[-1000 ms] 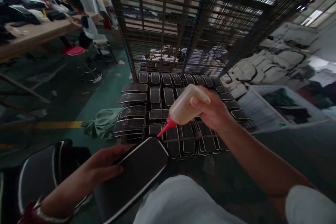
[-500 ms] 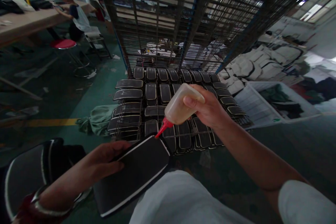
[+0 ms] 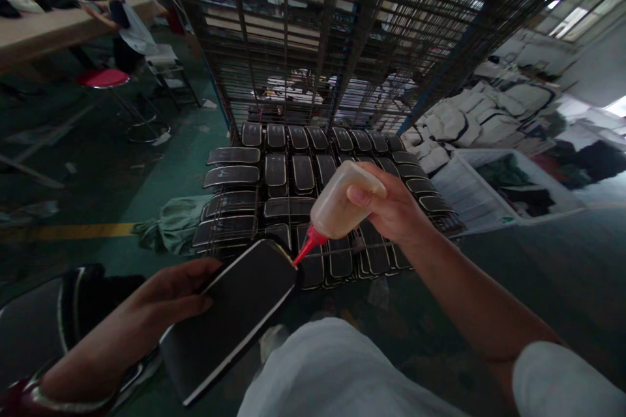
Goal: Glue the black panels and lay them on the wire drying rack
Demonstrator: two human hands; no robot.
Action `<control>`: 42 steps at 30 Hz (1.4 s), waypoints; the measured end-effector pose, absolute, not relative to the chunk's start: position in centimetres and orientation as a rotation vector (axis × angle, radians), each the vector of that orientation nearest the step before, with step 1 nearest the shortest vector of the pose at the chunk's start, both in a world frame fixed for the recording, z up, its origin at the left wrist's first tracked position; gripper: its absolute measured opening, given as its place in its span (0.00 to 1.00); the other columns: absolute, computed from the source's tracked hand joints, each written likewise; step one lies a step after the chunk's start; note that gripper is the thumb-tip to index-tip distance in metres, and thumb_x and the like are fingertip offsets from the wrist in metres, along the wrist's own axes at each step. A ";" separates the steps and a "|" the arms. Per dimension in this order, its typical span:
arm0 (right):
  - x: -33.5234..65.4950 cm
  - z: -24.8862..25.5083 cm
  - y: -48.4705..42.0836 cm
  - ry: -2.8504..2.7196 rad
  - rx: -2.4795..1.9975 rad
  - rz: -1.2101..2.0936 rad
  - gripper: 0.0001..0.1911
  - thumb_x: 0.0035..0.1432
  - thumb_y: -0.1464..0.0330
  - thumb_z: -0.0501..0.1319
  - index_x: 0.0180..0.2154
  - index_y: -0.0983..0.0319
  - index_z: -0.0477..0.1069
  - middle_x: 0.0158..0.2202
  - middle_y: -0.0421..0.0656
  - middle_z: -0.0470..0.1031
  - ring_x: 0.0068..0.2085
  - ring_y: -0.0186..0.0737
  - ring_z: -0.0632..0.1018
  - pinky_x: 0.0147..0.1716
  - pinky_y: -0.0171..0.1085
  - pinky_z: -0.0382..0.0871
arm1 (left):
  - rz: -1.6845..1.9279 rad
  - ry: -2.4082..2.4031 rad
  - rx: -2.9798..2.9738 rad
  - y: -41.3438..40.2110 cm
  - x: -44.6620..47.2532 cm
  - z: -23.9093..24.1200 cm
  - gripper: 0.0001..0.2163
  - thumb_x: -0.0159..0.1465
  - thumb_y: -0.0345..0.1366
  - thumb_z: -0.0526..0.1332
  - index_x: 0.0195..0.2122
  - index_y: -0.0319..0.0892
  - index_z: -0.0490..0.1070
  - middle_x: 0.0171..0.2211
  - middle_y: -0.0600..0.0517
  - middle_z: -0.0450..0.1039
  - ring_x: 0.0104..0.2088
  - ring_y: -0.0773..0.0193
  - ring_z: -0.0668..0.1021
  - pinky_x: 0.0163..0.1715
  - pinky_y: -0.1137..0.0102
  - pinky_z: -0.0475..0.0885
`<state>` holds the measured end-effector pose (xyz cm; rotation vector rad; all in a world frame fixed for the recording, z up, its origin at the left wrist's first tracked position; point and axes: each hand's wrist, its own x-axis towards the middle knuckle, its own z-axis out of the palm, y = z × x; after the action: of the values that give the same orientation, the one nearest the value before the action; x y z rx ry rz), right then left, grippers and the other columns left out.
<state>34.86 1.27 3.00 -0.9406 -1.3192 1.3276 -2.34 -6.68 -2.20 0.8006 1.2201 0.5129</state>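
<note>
A dark, flat panel (image 3: 235, 313) with rounded far corners and a pale line along its edge is gripped by my left hand (image 3: 171, 300) at its left side. My right hand (image 3: 386, 199) is wrapped round a translucent squeeze bottle (image 3: 337, 205) that holds a yellowish-brown liquid. The bottle tilts downward, and its red nozzle tip (image 3: 299, 259) meets the panel's far right corner. A brownish wet line shows along the panel's far edge. More dark panels (image 3: 36, 322) with pale edging lie by my left forearm.
Rows of similar panels (image 3: 276, 171) rest on a wire rack (image 3: 293, 32) ahead. A white bin (image 3: 469, 195) with dark cloth and a pile of pale pieces (image 3: 469, 117) stand to the right. Green cloth (image 3: 171, 225) lies on the floor. A person (image 3: 130, 26) sits by a table near a red stool (image 3: 102, 78).
The nozzle has travelled along the panel's far edge from its left corner to its right corner, leaving a brownish line. The panel has shifted left in view.
</note>
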 end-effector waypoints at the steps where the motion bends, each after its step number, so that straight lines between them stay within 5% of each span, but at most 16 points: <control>1: 34.9 3.0 1.2 -1.300 -0.937 1.338 0.26 0.52 0.50 0.83 0.45 0.57 0.82 0.34 0.39 0.80 0.30 0.39 0.78 0.24 0.35 0.74 | 0.546 1.230 0.783 -6.6 -2.3 -2.2 0.17 0.52 0.38 0.83 0.43 0.47 0.89 0.41 0.44 0.92 0.37 0.42 0.92 0.35 0.59 0.88; 7: 34.6 2.1 1.3 -1.132 -0.940 1.311 0.25 0.53 0.49 0.82 0.42 0.57 0.80 0.31 0.38 0.78 0.26 0.39 0.78 0.16 0.33 0.71 | 0.697 1.251 0.595 -6.5 -1.7 -2.8 0.21 0.44 0.32 0.87 0.39 0.45 0.87 0.43 0.43 0.92 0.32 0.44 0.91 0.30 0.59 0.89; 30: 32.5 -0.2 -1.6 -1.006 -1.040 1.273 0.24 0.53 0.50 0.81 0.43 0.57 0.81 0.31 0.38 0.77 0.27 0.39 0.78 0.17 0.33 0.74 | 0.917 1.321 0.432 -6.4 2.1 -1.7 0.23 0.35 0.25 0.83 0.35 0.41 0.84 0.30 0.46 0.89 0.24 0.55 0.86 0.22 0.66 0.85; 42: 32.6 -2.8 -4.8 -1.174 -1.035 1.353 0.23 0.64 0.51 0.77 0.54 0.54 0.80 0.40 0.42 0.80 0.33 0.43 0.80 0.20 0.35 0.77 | 0.978 1.354 0.383 -5.8 2.6 -2.7 0.17 0.48 0.19 0.73 0.37 0.41 0.79 0.27 0.51 0.85 0.22 0.59 0.84 0.20 0.67 0.84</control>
<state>32.56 -4.81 -2.77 -1.0346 -1.1742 1.3528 2.59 -5.82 -2.71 0.3827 1.3536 0.9776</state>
